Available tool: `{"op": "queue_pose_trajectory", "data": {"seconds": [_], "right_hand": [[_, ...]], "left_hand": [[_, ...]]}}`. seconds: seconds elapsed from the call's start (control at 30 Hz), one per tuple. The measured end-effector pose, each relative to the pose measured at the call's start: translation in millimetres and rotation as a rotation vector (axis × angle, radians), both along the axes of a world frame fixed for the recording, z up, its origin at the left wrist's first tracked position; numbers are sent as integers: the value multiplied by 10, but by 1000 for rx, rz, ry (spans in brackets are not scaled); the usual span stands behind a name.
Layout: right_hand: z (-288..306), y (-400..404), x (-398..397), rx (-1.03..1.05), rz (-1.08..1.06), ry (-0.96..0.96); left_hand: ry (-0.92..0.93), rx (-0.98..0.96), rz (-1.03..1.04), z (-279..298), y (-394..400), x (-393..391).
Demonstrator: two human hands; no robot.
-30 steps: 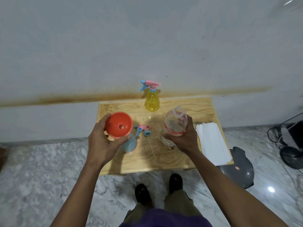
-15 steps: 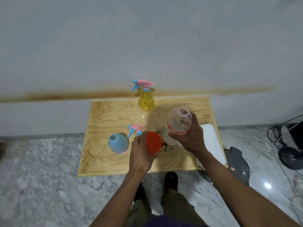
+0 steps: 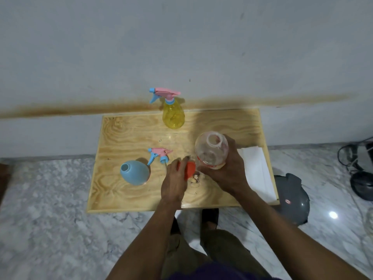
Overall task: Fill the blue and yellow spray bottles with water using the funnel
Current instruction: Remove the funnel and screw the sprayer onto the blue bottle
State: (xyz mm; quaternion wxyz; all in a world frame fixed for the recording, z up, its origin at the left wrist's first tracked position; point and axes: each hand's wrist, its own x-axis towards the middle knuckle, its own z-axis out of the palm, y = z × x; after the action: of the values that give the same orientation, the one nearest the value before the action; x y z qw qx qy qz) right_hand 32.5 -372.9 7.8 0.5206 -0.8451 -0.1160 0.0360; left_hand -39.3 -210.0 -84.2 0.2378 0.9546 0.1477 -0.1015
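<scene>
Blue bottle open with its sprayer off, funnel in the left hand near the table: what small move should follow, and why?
Probably set the orange funnel down and pick up the loose sprayer head for the blue bottle. The left hand holds the funnel low by the tabletop, away from either bottle, and the yellow bottle is capped. Fill levels cannot be seen.

Pale grey wall (image 3: 181, 47) with a rusty stain band; marble floor (image 3: 40, 219); low plywood table (image 3: 125, 134) against it.
</scene>
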Motion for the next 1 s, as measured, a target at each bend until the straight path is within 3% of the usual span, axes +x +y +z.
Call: {"op": "queue_pose_trajectory", "data": {"seconds": [0.4,0.5,0.63,0.73,0.83,1.0], "right_hand": [[-18,-14,-44,-19,12,91],[-19,7,-200,-52,-111,153],[14,11,-573,-34,-375,446],[4,173,-855,-116,-243,518],[16,580,-915,-116,-98,445],[-109,1319,-602,-218,-35,334]], "left_hand": [[-88,-168,185,306,18,-183],[-232,-132,195,461,50,-475],[-254,-165,389,467,317,-965],[-243,-187,556,376,674,-1168],[-299,-242,709,356,977,-1159],[-362,-319,651,319,1238,-935]]}}
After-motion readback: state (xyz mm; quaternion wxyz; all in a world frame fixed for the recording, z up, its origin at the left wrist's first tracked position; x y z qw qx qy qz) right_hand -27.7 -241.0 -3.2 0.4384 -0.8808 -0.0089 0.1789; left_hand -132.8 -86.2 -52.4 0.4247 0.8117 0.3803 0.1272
